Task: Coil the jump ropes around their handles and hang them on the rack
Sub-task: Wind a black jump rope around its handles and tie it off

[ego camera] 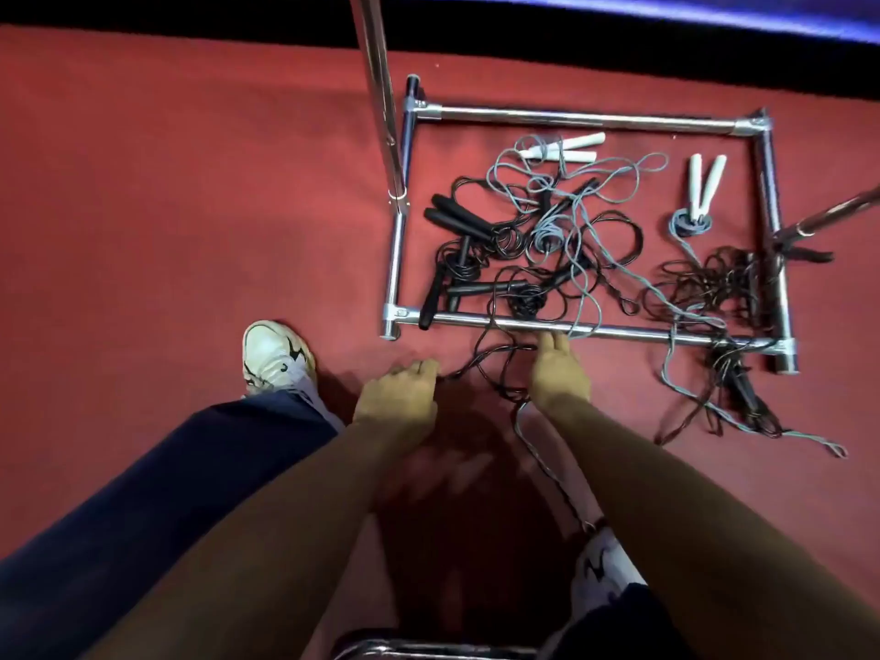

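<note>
Two bare forearms fill the near edge, reaching toward 12 o'clock over the red floor [190,183]. The left hand [397,397] hovers low with its fingers [421,369] curled, a black cord [481,364] running off from them at 3 o'clock; whether they actually pinch it I cannot tell. The right hand [557,373] is flat, its fingers [552,343] straight and loose, tips just short of the rack [595,120] base's near bar, holding nothing that shows.

The ropes [571,231] lie inside the chrome base frame at 1 o'clock, black and grey cords tangled together, some spilling over the near bar toward 4 o'clock. One grey rope with white handles [705,183], at 2 o'clock, looks wound into a small coil at its handle ends; another white pair [566,147] sits at 12 o'clock with cord loose. Black handles [457,221] lie at the frame's left side.

I judge the task barely begun: one rope perhaps coiled, none seen hung, the rest still to be untangled.

The rack's upright pole [378,88] runs out of the top edge, so any hooks are unseen. How many ropes there are cannot be counted in the tangle. A shoe [276,354] shows at 9 o'clock.
</note>
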`<state>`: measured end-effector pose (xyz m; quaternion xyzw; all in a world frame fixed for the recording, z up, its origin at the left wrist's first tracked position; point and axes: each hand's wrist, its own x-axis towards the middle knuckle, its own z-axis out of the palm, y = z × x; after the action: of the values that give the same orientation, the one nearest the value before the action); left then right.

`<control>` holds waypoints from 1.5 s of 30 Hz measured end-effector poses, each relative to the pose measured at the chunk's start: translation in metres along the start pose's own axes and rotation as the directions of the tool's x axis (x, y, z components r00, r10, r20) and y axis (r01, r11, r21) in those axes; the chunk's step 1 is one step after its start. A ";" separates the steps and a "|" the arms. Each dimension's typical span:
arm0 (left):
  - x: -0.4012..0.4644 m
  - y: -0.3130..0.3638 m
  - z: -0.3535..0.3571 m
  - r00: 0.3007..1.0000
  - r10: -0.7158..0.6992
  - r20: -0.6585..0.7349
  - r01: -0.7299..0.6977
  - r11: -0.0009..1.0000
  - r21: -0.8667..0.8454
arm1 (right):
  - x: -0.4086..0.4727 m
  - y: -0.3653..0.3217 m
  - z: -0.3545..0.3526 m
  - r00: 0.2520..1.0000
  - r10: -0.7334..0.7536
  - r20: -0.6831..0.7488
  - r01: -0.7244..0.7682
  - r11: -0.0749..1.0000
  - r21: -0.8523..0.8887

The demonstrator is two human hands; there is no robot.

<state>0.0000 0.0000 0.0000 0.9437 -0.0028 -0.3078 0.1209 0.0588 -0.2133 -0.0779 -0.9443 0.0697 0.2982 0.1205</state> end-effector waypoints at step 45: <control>-0.359 0.158 -0.368 0.925 0.139 -0.355 -0.312 -0.256 -0.915 | -0.400 -0.114 -0.257 0.672 -0.531 -0.516 0.720 0.307 0.623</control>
<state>-0.0659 -0.0417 0.5321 0.4968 0.0671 -0.1134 0.8578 -0.1024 -0.1487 0.3797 -0.7626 -0.1683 0.0599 0.6217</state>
